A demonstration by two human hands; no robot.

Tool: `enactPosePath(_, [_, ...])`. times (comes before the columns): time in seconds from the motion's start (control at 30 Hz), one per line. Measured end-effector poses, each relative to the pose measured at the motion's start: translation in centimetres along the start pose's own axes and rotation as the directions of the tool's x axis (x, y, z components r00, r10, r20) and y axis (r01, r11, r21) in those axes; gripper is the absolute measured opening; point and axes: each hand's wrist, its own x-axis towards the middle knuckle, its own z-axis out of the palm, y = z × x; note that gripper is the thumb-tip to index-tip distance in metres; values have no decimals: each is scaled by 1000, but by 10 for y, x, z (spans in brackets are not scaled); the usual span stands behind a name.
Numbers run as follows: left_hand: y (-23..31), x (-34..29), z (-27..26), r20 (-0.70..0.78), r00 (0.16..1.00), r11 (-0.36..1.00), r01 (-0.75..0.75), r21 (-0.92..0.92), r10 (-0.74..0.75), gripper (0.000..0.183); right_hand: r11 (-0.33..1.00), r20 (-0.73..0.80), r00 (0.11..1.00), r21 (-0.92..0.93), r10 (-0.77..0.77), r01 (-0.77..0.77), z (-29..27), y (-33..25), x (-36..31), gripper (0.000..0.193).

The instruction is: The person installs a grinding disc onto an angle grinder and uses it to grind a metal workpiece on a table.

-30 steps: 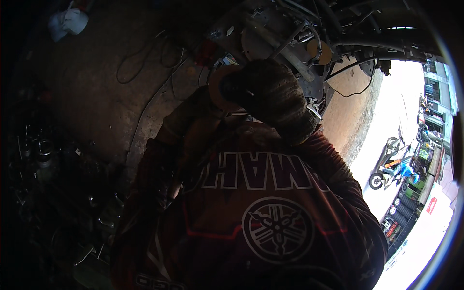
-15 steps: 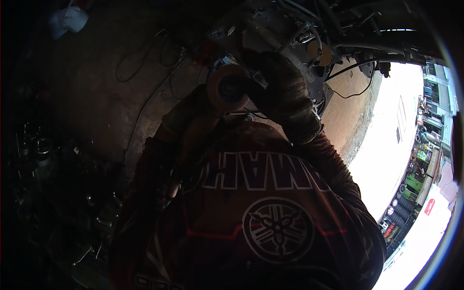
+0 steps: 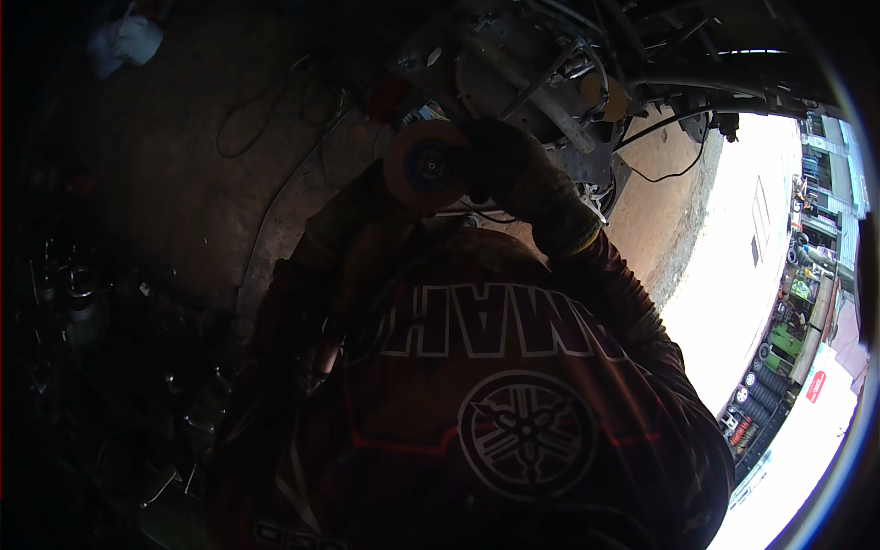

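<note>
In front of my chest is an angle grinder with a round, reddish-brown disc [image 3: 403,179], its flat face and central nut turned up towards me. My left hand [image 3: 353,206], in a dark work glove, is closed around the grinder's body to the left of and below the disc; deep shadow covers its fingers. My right hand [image 3: 518,165], gloved too with a pale yellowish cuff, is closed at the disc's right edge, against the grinder. Its fingertips are lost in the dark.
Beyond my hands stands a metal frame with bars and plates [image 3: 541,101], with a yellowish disc [image 3: 603,96] on it. A thin cable [image 3: 270,215] runs over the floor at left. Metal parts [image 3: 82,284] lie in the dark at far left. Bright daylight ground [image 3: 733,247] opens at right.
My right hand has drawn back from over the disc to its right side, its wrist straightening. The disc has tilted and moved slightly left, showing more of its face.
</note>
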Motion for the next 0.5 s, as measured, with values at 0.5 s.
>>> enactPosePath(0.5, [5,-7,6,-17,998,996,-56,63,57,61,857,-240,876,-423,-419,294,-20,-29,-11,62])
